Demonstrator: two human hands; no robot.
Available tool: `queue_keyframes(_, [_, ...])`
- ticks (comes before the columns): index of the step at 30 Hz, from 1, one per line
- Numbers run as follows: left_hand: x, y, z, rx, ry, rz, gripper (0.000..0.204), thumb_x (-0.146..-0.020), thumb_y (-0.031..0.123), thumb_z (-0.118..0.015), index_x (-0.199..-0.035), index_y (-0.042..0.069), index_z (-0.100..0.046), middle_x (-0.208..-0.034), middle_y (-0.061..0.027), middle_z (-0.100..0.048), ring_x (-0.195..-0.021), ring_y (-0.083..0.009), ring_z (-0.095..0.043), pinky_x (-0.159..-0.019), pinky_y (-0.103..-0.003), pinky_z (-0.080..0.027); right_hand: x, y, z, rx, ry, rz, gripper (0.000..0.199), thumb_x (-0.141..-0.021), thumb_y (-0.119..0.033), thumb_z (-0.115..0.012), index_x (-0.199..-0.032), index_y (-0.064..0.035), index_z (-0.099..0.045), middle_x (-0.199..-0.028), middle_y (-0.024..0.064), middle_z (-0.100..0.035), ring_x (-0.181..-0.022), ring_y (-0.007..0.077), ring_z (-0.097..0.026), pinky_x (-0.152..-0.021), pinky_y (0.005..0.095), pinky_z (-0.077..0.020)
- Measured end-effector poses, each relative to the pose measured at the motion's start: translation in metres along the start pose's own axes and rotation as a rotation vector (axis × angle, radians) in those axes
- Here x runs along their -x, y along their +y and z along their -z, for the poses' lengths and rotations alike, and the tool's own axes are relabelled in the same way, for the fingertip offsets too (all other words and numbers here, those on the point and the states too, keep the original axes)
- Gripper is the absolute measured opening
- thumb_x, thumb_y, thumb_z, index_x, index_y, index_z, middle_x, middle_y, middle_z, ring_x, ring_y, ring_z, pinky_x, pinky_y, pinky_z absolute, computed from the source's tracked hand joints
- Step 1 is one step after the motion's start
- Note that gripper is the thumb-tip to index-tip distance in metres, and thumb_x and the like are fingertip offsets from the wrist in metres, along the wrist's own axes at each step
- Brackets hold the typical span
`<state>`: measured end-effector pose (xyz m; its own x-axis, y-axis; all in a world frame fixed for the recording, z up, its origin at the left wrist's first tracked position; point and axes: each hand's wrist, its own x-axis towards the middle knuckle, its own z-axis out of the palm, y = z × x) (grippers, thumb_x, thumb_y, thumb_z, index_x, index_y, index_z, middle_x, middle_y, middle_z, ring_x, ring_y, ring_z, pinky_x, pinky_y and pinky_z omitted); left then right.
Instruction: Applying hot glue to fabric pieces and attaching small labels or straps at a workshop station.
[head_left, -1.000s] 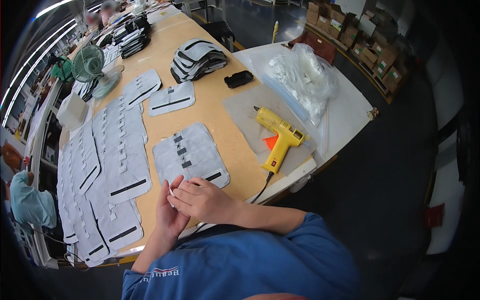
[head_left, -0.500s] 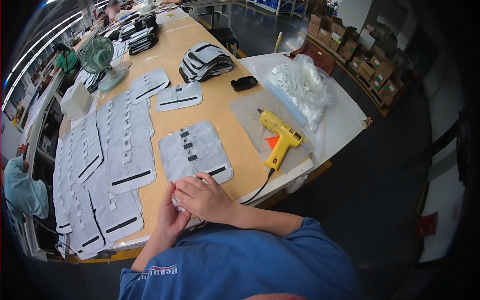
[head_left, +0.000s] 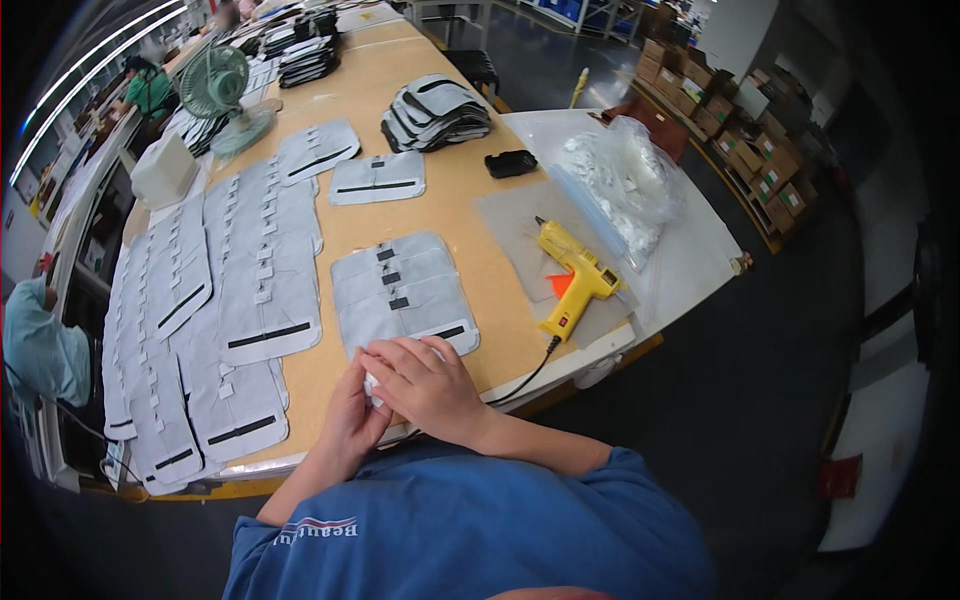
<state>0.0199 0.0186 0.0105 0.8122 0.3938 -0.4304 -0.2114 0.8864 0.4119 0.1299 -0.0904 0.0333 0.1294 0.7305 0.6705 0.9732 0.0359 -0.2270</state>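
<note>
Where hands [head_left: 400, 395] meet, grey panel [head_left: 402, 290] adjacent.

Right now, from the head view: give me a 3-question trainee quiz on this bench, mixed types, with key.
1. True or false: the yellow glue gun is in the right hand.
2. Multiple choice: the grey fabric panel nearest the hands lies (A) under the green fan, (B) just beyond the hands, left of the glue gun, (C) on the floor.
3. Fill in: the left hand and right hand are pressed ____ at the table's near edge.

Key: 1 false, it lies on the table; 2 B; 3 together, around something small and white, too hidden to identify.
</note>
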Motion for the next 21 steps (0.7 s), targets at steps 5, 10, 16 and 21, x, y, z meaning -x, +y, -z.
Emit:
queue_keyframes(5, [-0.005, 0.0, 0.021, -0.056, -0.105, 0.018, 0.031, -0.103, 0.031, -0.051, -0.123, 0.007, -0.052, -0.115, -0.007, -0.06, -0.101, -0.017, -0.063, -0.077, -0.028, -0.059, -0.001, -0.002, -0.001, -0.09, 0.008, -0.01, 0.039, -0.084, -0.025, -0.07, -0.122, -0.0151, -0.065, -0.127, 0.0007, -0.057, -0.116, 0.0186, -0.052, -0.098, 0.0379, -0.0388])
queue_keyframes(10, [0.002, 0.004, -0.018, -0.126, 0.233, -0.022, 0.026, -0.103, 0.028, -0.051, -0.119, 0.008, -0.052, -0.096, -0.003, -0.061, -0.081, -0.0127, -0.063, -0.059, -0.021, -0.055, 0.002, 0.0, -0.003, -0.178, 0.005, 0.059, 0.042, -0.083, -0.025, -0.072, -0.123, -0.0167, -0.065, -0.126, 0.0016, -0.057, -0.115, 0.0194, -0.052, -0.096, 0.0378, -0.0405])
queue_keyframes(16, [0.001, 0.022, 0.026, 0.11, -0.105, 0.166, 0.029, -0.102, 0.038, -0.052, -0.1, 0.009, -0.055, -0.066, 0.0019, -0.052, -0.048, -0.0059, -0.042, -0.034, -0.017, -0.029, 0.011, 0.008, 0.007, -0.115, -0.003, 0.046, 0.043, -0.082, -0.026, -0.072, -0.124, -0.0189, -0.066, -0.127, 0.0006, -0.056, -0.113, 0.0191, -0.054, -0.093, 0.0368, -0.0422])
queue_keyframes(21, [-0.004, 0.007, 0.022, 0.058, 0.168, 0.17, 0.036, -0.1, 0.047, -0.051, -0.093, 0.012, -0.054, -0.068, 0.0016, -0.053, -0.053, -0.008, -0.051, -0.038, -0.017, -0.039, 0.013, 0.005, 0.009, -0.166, -0.016, 0.099, 0.041, -0.08, -0.027, -0.074, -0.12, -0.0195, -0.068, -0.125, -0.001, -0.058, -0.113, 0.0175, -0.055, -0.092, 0.0351, -0.041])
